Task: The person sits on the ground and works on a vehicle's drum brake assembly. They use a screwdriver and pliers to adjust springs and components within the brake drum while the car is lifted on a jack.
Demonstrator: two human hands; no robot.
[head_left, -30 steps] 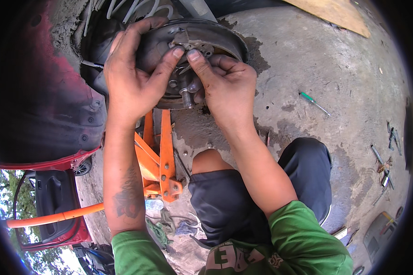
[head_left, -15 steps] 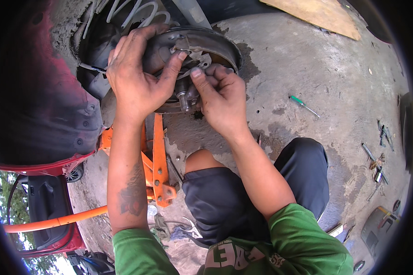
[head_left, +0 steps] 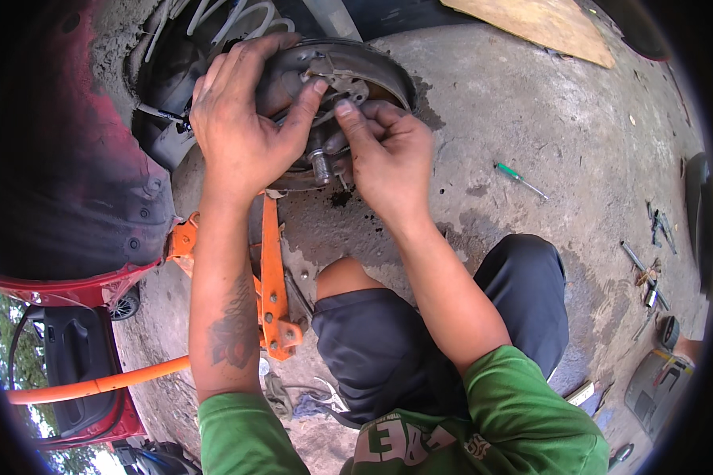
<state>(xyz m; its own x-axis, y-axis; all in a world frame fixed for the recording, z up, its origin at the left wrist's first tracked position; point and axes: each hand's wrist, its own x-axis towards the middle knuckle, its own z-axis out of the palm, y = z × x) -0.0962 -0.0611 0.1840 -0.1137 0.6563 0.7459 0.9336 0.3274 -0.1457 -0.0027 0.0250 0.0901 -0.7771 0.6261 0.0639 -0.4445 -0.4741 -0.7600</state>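
Observation:
A dirty drum brake assembly [head_left: 348, 59] with a round backing plate sits at the wheel hub, and a bare metal spindle [head_left: 322, 168] sticks out toward me. My left hand [head_left: 242, 131] curls round the left side of the assembly, its thumb pressing near the middle. Opposite it, my right hand [head_left: 392, 150] is closed in a pinch, thumb up, on a small metal brake part at the lower right of the plate. The fingers hide most of that part. A pale coil spring [head_left: 249, 16] shows behind the left fingers.
An orange jack [head_left: 273, 277] stands below the assembly, its long handle [head_left: 103, 386] running left. The red car's fender [head_left: 63, 289] is at left. A green-handled screwdriver [head_left: 521, 180], scattered tools [head_left: 646, 273] and a board [head_left: 543, 28] lie on the concrete. Another person's foot [head_left: 670, 332] shows at right.
My right thumb has risen slightly, and more of the spindle shows. Both hands stay on the brake assembly. A foot has come into view at the right edge.

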